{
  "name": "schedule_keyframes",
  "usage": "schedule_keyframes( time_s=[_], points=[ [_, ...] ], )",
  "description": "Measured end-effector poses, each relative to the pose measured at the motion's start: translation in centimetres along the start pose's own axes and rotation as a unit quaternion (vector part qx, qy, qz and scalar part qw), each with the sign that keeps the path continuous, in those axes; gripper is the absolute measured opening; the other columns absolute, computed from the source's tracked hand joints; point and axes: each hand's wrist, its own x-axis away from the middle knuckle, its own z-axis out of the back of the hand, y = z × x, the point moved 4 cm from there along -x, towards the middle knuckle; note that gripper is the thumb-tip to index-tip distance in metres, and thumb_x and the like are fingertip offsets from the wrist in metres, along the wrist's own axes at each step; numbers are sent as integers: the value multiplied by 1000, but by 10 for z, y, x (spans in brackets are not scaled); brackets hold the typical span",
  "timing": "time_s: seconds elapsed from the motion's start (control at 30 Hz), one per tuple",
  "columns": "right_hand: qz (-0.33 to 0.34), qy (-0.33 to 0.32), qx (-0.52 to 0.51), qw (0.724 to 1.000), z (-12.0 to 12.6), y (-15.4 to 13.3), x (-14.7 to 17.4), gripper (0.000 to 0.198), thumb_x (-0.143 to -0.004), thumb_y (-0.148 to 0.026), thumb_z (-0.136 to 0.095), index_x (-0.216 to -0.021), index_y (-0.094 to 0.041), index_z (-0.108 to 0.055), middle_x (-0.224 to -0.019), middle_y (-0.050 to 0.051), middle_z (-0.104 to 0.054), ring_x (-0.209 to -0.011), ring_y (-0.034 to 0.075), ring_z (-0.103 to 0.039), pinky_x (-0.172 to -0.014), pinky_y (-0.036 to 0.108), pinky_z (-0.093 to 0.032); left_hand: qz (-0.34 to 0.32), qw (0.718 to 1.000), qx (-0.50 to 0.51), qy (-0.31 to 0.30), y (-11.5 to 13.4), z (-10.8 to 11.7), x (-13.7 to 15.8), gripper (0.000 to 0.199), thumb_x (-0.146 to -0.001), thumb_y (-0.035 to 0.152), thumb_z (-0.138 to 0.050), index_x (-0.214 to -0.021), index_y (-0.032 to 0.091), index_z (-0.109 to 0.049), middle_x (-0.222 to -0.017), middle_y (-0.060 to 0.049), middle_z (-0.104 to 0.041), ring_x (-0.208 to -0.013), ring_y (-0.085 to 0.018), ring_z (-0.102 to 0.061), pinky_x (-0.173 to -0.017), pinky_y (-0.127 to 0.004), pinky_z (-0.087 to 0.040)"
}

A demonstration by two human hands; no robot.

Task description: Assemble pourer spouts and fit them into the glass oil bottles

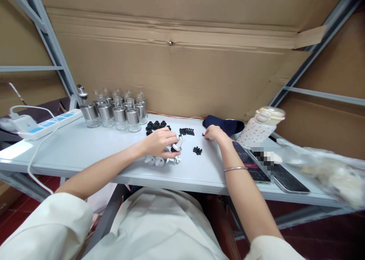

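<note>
**benchrat:** Nearest the table (85, 153) edge, the left hand (159, 141) is curled round a small silver-and-white pump cap (177, 146), with a few more loose caps (159, 161) lying just under it. The right hand (213, 132) sits further in, fingertips pinched down at a small black piece on the tabletop. I can't tell whether it has actually lifted one.

**tinkerer_q:** Any tips for doing it cleanly?

**benchrat:** I'd say keep the cap steady in the left and pick one black piece at a time, since they're tiny and look easy to scatter. There's a little cluster of black bits (197, 150) between the hands and a row of black parts (186, 131) a bit further back.

**tinkerer_q:** Anything in the way?

**benchrat:** Two phones (253, 165) lie right beside the right forearm, so that elbow hasn't much room. A spotted bottle (261, 129) stands behind them, next to a dark cloth (225, 124). Far left, glass bottles (114, 113) stand packed together beside a power strip (51, 124).
</note>
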Motion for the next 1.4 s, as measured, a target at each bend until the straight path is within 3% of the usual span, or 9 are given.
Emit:
schedule_keyframes(
  time_s=[0.17,0.37,0.6,0.83,1.17,1.4],
  points=[
    [28,29,-6,999,1,1,-3,27,-72,-9,-64,-97,-19,-72,-106,12,-69,-99,23,-66,-82,28,-49,-11,1000,-5,23,1,3,0,29,-89,40,-45,-69,19,-47,-62,-2,-57,-56,-14,-49,-62,-27,-40],
    [43,60,-21,997,-4,-7,-6,29,-75,-12,-66,-103,-12,-70,-111,20,-66,-102,27,-65,-84,31,-49,-7,1000,-7,10,0,0,1,29,-89,40,-44,-69,19,-48,-62,-2,-57,-55,-14,-50,-62,-27,-40],
    [89,40,-71,993,-8,-27,-4,19,-79,-11,-61,-93,-11,-74,-83,12,-74,-80,17,-70,-75,19,-48,3,1000,0,-3,-1,-2,2,29,-89,41,-45,-71,19,-50,-64,-3,-59,-57,-14,-51,-63,-27,-40],
    [116,32,-84,989,-8,-35,1,25,-74,-6,-62,-95,-11,-74,-80,8,-75,-73,13,-69,-72,16,-47,-6,1000,-2,10,0,0,1,29,-89,40,-45,-70,19,-48,-64,-3,-59,-56,-14,-51,-62,-27,-40],
    [131,49,-65,988,-9,-36,0,21,-76,-8,-62,-92,-15,-74,-93,9,-74,-89,17,-67,-81,20,-46,12,1000,-2,-17,-2,-3,2,30,-89,42,-44,-70,19,-49,-64,-3,-58,-57,-14,-52,-63,-28,-41],
    [212,53,-44,975,-8,-43,3,31,-80,-2,-53,-96,-17,-74,-97,7,-72,-91,15,-64,-85,19,-43,11,1000,-2,-9,-2,0,1,32,-89,43,-43,-69,19,-49,-64,-3,-58,-57,-14,-51,-63,-28,-41]
  ],
)
